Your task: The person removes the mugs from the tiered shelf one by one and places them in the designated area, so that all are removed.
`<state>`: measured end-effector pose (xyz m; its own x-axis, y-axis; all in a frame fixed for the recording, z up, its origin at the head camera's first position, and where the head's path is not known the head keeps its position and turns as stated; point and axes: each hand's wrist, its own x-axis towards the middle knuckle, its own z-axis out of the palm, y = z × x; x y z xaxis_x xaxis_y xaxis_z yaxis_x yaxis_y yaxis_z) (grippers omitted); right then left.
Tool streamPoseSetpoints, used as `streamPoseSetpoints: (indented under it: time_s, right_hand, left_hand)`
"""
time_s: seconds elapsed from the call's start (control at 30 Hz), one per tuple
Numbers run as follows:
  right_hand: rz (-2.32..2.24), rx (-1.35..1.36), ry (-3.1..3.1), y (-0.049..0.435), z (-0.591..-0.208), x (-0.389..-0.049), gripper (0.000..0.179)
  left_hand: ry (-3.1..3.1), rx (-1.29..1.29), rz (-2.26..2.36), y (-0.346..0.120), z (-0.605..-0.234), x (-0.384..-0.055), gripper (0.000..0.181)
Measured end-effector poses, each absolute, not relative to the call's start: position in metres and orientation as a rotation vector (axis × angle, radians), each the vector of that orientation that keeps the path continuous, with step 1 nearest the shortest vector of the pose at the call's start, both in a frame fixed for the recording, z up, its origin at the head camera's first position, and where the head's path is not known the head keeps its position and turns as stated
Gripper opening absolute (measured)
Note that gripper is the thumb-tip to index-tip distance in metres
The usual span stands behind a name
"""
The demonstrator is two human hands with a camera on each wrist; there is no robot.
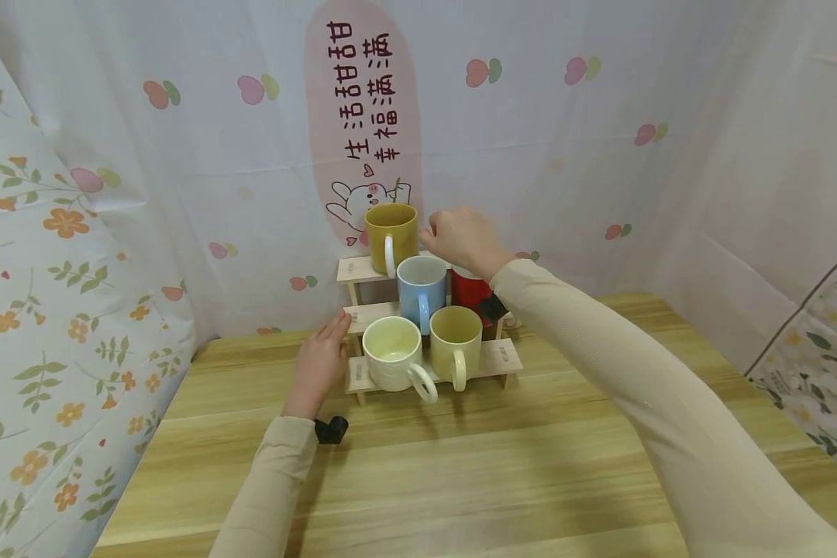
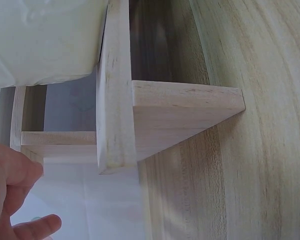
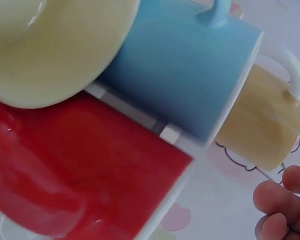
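Observation:
A small three-tier wooden stand [image 1: 358, 270] holds several mugs. On its top tier sits a mustard mug [image 1: 399, 248] with a white handle. My right hand [image 1: 464, 237] hovers just right of that mug, fingers loosely bent; in the right wrist view a gap separates the fingertips [image 3: 272, 197] from the mug. The middle tier bears a light blue mug [image 1: 413, 296] and a red mug [image 1: 469, 291], the latter partly hidden by my right wrist. In front stand a cream mug [image 1: 387, 370] and a pale yellow mug [image 1: 446, 358]. My left hand [image 1: 321, 363] rests against the stand's left side.
The stand is on a wood-grain table [image 1: 502, 480]. Behind hangs a white curtain [image 1: 530, 155] with printed fruit and a pink panel. A flowered cloth [image 1: 56, 341] borders the left side. Both front mugs' handles point toward me.

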<state>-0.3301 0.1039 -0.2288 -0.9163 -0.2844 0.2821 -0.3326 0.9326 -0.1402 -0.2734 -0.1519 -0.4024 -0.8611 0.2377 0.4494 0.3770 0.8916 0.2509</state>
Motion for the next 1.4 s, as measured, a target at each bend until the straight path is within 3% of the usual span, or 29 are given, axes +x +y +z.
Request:
streamPoseSetpoints:
  time_s: [0.97, 1.4]
  right_hand:
    - [-0.026, 0.478, -2.841, 0.044, -0.241, -0.342, 0.055]
    - [0.274, 0.422, -2.695, 0.031, -0.263, -0.345, 0.042]
  left_hand:
    - [-2.555, -0.474, -0.511, -0.153, -0.408, -0.272, 0.052]
    - [-2.592, -0.434, -0.483, -0.150, -0.406, -0.268, 0.052]
